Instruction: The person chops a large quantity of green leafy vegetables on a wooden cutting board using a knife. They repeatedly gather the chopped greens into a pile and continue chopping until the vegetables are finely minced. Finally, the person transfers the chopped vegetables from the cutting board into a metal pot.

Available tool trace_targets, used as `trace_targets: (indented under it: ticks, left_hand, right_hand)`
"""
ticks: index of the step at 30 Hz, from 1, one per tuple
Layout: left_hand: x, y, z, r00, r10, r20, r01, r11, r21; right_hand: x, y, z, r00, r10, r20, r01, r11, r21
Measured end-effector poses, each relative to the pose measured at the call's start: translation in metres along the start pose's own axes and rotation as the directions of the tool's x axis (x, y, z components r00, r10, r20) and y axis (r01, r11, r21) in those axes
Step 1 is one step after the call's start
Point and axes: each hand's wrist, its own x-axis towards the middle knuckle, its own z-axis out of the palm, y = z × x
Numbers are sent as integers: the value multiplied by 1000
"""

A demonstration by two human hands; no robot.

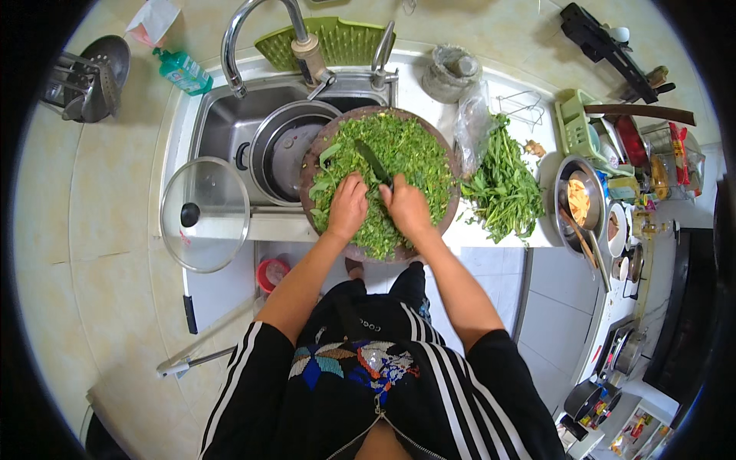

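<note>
A round chopping board (309,167) is heaped with chopped leafy greens (402,135). My right hand (408,210) grips the handle of a kitchen knife (372,161), whose dark blade points away and to the left over the greens. To its left, my left hand (348,206) presses on the greens with its fingers curled together; leaves lie around its fingertips. Right of the board lies a pile of uncut leafy greens (505,187), with a clear plastic bag (471,129) at its upper left.
Left of the board are a metal sink (221,123) holding a pot (261,138), a faucet (227,52) and a glass lid (215,241). A stone mortar (451,75) stands behind the board. At the right are ginger (535,148) and a metal bowl (563,172) with sliced food.
</note>
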Motion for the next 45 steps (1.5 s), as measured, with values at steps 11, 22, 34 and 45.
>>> trace_targets:
  ticks: [11, 22, 34, 45]
  left_hand:
    - [2, 5, 1, 1000, 7, -15, -7, 1000, -5]
    - [-1, 6, -1, 999, 40, -16, -40, 998, 40]
    - [-6, 6, -4, 1000, 27, -8, -27, 1000, -10]
    - [-6, 3, -4, 999, 47, 20, -47, 999, -4]
  right_hand:
    - [-7, 6, 4, 999, 29, 26, -28, 999, -15]
    - [-9, -5, 5, 990, 97, 105, -95, 995, -26]
    - [-9, 11, 11, 999, 22, 37, -22, 1000, -9]
    - [-16, -5, 9, 1000, 12, -7, -12, 1000, -11]
